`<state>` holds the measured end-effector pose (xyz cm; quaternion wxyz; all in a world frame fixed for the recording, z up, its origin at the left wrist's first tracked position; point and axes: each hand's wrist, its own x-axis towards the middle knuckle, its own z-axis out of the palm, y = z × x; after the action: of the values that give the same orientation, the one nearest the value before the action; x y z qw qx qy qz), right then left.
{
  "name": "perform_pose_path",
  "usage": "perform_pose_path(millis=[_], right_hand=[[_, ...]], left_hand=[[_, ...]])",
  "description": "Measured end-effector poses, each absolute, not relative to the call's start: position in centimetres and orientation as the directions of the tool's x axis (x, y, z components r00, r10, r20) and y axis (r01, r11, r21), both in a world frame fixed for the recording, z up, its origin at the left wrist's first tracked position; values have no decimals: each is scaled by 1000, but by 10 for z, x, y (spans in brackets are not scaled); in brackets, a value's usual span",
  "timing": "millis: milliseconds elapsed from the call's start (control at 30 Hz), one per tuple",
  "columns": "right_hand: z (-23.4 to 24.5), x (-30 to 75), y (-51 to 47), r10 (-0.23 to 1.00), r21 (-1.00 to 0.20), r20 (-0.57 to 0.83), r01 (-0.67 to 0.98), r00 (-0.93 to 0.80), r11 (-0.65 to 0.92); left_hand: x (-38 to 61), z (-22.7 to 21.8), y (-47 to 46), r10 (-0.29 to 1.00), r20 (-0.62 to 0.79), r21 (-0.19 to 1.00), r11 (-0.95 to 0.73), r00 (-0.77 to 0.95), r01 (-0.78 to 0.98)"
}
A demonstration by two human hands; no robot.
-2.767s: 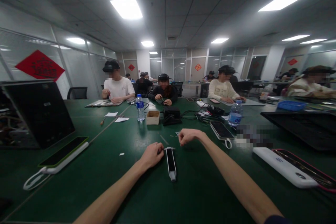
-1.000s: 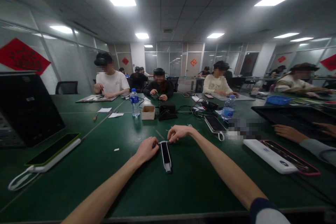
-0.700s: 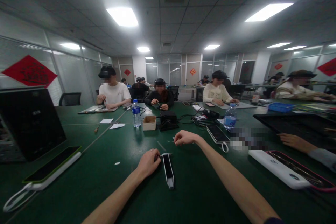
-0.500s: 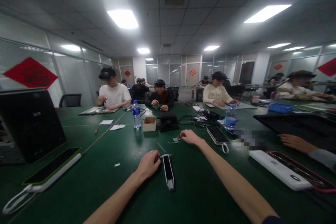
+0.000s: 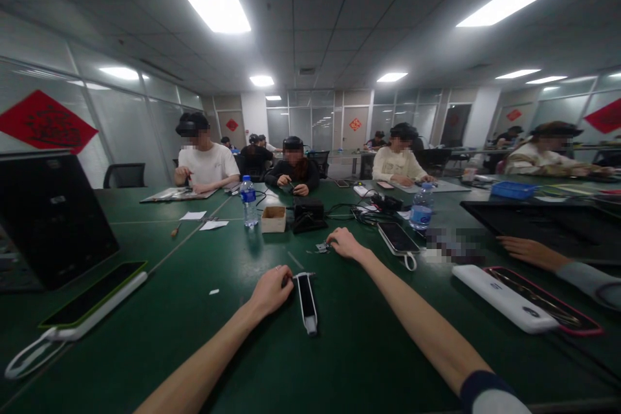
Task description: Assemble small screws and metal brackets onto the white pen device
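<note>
Inside the desk's [image 5: 373, 356] near edge, my left grip [image 5: 272, 290] is beside the slim device [image 5: 306, 301], right grip [image 5: 346, 243] at small parts [image 5: 321, 248]; whether either pinches, I cannot tell. Brushing could scatter parts.

On my left, an HP unit [image 5: 53, 220] stands upright. Nearer me, a green-edged phone [image 5: 94, 293] lies alongside a power bank [image 5: 112, 306] fitted with a white strap [image 5: 30, 356]. Ahead of me, in order from left to right: a bottle [image 5: 249, 205], upright; an open box [image 5: 273, 225]; a black device [image 5: 309, 210]; and tangled cables [image 5: 356, 210]. On my right, a second bottle [image 5: 421, 215] stands just beyond a phone [image 5: 396, 236]. A second power bank [image 5: 499, 297] lies beside a pink-edged item [image 5: 543, 301]. Farther out, I observe a black panel [image 5: 543, 223] and a blue tray [image 5: 514, 195]. A red sign [image 5: 47, 121] is mounted at far left.
</note>
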<state>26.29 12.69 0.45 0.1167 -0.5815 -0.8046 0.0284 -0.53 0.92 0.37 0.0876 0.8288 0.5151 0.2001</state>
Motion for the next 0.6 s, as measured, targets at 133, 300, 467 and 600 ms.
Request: perform_pose_path(millis=[133, 300, 467, 600], right_hand=[[6, 264, 126, 943, -161, 125, 932, -308, 326], [4, 265, 128, 936, -135, 154, 931, -318, 338], [-1, 264, 131, 935, -113, 150, 934, -320, 338], [0, 264, 129, 941, -104, 112, 938, -318, 330]], left_hand=[[-5, 5, 10, 897, 226, 357, -440, 381, 824], [-4, 6, 8, 892, 234, 349, -448, 386, 823], [-5, 3, 9, 886, 249, 346, -458, 390, 819], [-7, 1, 11, 890, 244, 354, -451, 385, 819]])
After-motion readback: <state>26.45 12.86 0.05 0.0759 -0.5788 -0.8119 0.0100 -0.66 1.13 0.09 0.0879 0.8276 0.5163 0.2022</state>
